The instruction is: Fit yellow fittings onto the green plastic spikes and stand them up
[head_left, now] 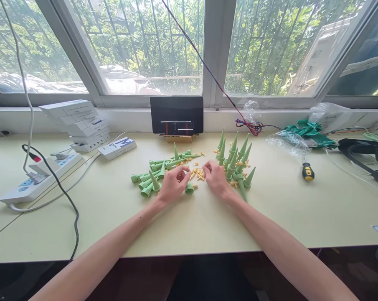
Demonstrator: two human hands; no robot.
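My left hand (175, 182) is curled, thumb and index finger close together over the middle of the table. Just below its fingertips shows the round wide end of a green plastic cone (189, 189); whether the fingers grip it I cannot tell. Opposite, my right hand (214, 177) has its fingers pinched together beside a loose pile of small yellow plastic pieces (200, 174). What is between those fingers is hidden. Several green cones (148, 184) lie left of my left hand, a few upright. Behind and right of my right hand stand green spikes (232, 163) with yellow pieces at their sides.
A phone (178, 128) leans on a dark tablet (176, 110) at the back. On the left are stacked white boxes (82, 123) and a power strip (41, 179) with cables. A yellow-black screwdriver (308, 172), crumpled plastic (289, 140) and a black headset (364, 156) lie right.
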